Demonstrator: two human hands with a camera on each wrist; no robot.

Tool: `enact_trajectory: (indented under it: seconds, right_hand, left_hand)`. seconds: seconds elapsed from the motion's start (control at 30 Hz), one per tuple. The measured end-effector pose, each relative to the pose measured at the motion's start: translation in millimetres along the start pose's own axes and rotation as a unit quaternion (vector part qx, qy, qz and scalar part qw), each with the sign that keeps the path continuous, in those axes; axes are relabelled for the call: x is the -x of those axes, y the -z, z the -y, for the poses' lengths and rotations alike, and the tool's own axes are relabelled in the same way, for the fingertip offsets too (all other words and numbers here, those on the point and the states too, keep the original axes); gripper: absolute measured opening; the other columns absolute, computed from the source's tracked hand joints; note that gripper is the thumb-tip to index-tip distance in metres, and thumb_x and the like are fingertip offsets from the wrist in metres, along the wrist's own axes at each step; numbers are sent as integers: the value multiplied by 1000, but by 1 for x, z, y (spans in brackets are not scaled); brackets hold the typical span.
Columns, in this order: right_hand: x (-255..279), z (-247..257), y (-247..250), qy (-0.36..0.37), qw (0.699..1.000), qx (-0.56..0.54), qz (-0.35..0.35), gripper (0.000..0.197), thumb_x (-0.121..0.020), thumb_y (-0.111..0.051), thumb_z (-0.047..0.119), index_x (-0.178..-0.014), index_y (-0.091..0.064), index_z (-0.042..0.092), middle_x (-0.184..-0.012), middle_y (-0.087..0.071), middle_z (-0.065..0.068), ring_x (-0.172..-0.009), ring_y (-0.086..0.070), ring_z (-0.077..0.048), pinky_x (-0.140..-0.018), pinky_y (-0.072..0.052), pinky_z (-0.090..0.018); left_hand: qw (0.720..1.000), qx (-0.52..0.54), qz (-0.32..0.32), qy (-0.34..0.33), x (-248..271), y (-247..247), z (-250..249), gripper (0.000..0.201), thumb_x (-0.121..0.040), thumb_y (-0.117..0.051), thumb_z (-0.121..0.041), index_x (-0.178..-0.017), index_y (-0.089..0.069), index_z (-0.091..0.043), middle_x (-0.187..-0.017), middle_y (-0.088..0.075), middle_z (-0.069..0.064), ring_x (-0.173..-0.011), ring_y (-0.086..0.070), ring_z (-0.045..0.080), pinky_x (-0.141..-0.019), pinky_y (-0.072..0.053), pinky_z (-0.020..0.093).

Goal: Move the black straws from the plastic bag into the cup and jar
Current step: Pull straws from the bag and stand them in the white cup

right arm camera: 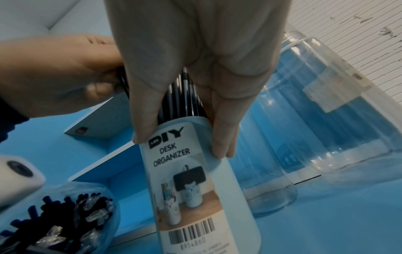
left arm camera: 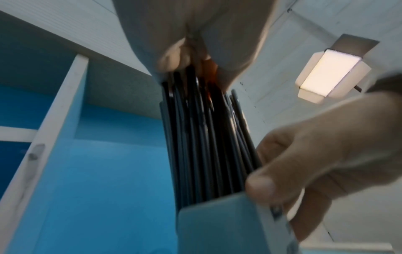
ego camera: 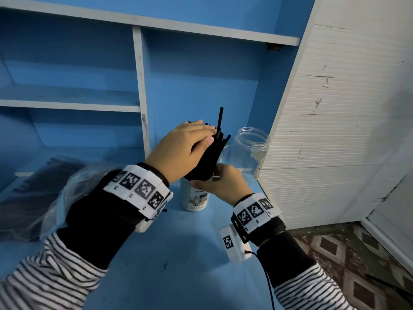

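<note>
A bundle of black straws (ego camera: pixel 214 151) stands in the white desk-organizer cup (ego camera: pixel 194 198) on the blue shelf top. My left hand (ego camera: pixel 207 135) covers and grips the upper ends of the straws (left arm camera: pixel 206 137), with one straw poking up past the fingers. My right hand (ego camera: pixel 212 177) holds the cup (right arm camera: pixel 195 197) at its rim, thumb on one side and fingers on the other. The clear plastic jar (ego camera: pixel 250 151) stands open just right of the cup. The plastic bag (ego camera: pixel 29 193) with more black straws lies to the left, partly behind my left forearm.
A smaller clear glass (right arm camera: pixel 269 180) stands between the cup and the jar (right arm camera: pixel 337 111). A white ribbed wall (ego camera: pixel 335 108) rises right behind the jar. Blue shelf compartments with a white divider (ego camera: pixel 140 90) stand at the back. The bag's open end (right arm camera: pixel 65 214) faces the cup.
</note>
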State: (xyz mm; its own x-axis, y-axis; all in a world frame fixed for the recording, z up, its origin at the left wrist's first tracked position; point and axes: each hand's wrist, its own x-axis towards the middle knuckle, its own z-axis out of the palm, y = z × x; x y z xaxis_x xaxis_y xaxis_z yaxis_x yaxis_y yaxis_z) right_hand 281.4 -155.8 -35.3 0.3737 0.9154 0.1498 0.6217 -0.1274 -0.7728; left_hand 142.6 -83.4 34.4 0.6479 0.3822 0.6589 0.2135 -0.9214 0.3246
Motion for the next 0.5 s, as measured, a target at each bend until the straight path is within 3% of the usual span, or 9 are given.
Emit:
enact_trajectory:
  seconds: [0.1, 0.17, 0.27, 0.33, 0.5]
  right_hand:
    - [1, 6, -3, 4, 1000, -12, 14, 54, -70, -80, 47, -114, -65, 18, -100, -68, 10, -81, -58, 3, -64, -43, -8]
    - [1, 11, -6, 12, 1000, -5, 20, 50, -72, -80, 44, -111, -65, 17, -94, -65, 10, -72, -54, 5, -54, -37, -5]
    - [-1, 16, -12, 15, 1000, 1, 17, 52, -72, -79, 46, -112, -65, 16, -98, -67, 7, -77, -56, 1, -56, -38, -7]
    - [-3, 17, -15, 12, 1000, 3, 13, 55, -71, -79, 48, -114, -64, 17, -101, -67, 5, -83, -58, -6, -59, -39, -10]
    - [-5, 21, -21, 7, 1000, -2, 13, 46, -72, -79, 44, -106, -65, 16, -93, -65, 5, -80, -56, -10, -59, -38, -13]
  left_hand:
    - [995, 64, -60, 40, -7, 12, -10, 36, -99, -50, -30, -131, -59, -17, -134, -59, -5, -128, -49, 8, -108, -31, 14]
    - [990, 65, -107, 70, -13, 18, -15, 42, -96, -57, -33, -135, -53, -20, -138, -54, -6, -128, -45, 5, -104, -29, 9]
    - [973, 64, -115, 189, -15, 20, -13, 59, -90, -61, -46, -140, -43, -21, -141, -49, -3, -130, -43, 10, -105, -33, 22]
    - [963, 80, -114, 231, -13, 20, -10, 60, -88, -61, -51, -137, -47, -20, -135, -55, -4, -125, -50, 10, -104, -38, 25]
    - [964, 147, -145, 168, -14, 22, -18, 35, -86, -71, -28, -120, -64, -24, -116, -66, -12, -105, -63, 1, -94, -47, 15]
